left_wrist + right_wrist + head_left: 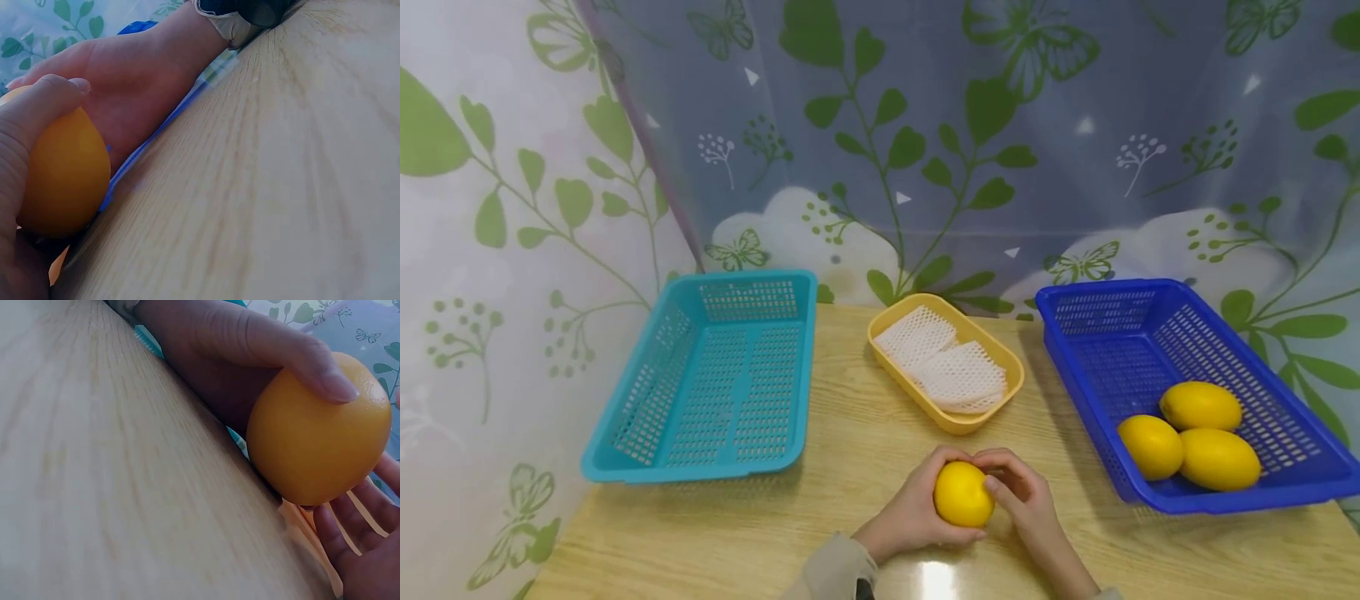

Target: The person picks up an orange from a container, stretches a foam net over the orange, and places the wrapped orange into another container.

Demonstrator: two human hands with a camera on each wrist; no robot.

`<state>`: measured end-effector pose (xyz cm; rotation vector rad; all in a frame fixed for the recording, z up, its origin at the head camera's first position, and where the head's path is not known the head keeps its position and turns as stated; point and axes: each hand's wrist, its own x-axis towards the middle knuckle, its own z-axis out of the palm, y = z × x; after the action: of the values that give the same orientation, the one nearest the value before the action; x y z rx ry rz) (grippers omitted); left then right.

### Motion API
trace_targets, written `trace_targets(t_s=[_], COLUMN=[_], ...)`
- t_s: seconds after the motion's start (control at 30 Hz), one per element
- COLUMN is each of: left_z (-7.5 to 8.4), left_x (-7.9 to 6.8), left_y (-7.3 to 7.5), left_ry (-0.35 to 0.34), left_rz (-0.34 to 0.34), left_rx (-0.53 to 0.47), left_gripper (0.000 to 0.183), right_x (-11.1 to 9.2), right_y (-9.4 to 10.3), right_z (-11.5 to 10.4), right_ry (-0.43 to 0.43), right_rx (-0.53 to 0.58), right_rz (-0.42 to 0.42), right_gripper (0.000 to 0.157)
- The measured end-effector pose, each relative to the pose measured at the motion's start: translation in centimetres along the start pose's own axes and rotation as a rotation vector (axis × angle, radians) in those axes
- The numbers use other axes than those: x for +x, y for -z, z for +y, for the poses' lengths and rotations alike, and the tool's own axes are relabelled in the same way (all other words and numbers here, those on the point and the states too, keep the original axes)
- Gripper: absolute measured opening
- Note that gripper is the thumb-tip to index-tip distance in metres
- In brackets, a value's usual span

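A yellow lemon point(964, 495) is held near the table's front, with the foam net sleeves behind it. My left hand point(917, 504) grips it from the left, its thumb laid across the skin in the right wrist view. On the other side my right hand point(1033, 508) stays loosely bent, its thumb tip at the lemon's right edge. Right-hand fingers point(356, 519) reach below the lemon point(319, 434). From the left wrist, the right palm point(134, 81) shows behind the lemon point(65, 172).
A yellow tray point(955, 423) holds white foam net sleeves point(958, 375) ahead of the hands. At left stands a turquoise basket point(741, 383). The blue basket point(1082, 400) at right contains several lemons point(1219, 459). A patterned curtain point(895, 167) hangs behind the table.
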<state>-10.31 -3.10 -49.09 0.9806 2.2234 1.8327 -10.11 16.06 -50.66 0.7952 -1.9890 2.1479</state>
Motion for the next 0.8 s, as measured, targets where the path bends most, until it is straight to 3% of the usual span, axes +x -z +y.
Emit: trace_targets(t_s=[0.13,0.4,0.8], left_z=[-1.6,-2.9,-2.5], left_x=[-0.1,-0.1,0.0], left_y=[-0.4,-0.7,-0.7], left_ry=[0.021,0.048,0.028], left_rz=[-0.002,-0.013,-0.043], left_rx=[0.008,-0.048,-0.002], left_gripper=[0.079,0.080,0.079], right_x=[0.0,0.9,2.9], right_y=[-0.1,0.1,0.3], right_z=[-0.1,-1.1,-2.6], right_ry=[0.009,-0.179,-0.075], right_rx=[-0.014,-0.049,-0.153], right_rz=[0.025,0.151,0.052], right_gripper=[0.020,0.016,0.013])
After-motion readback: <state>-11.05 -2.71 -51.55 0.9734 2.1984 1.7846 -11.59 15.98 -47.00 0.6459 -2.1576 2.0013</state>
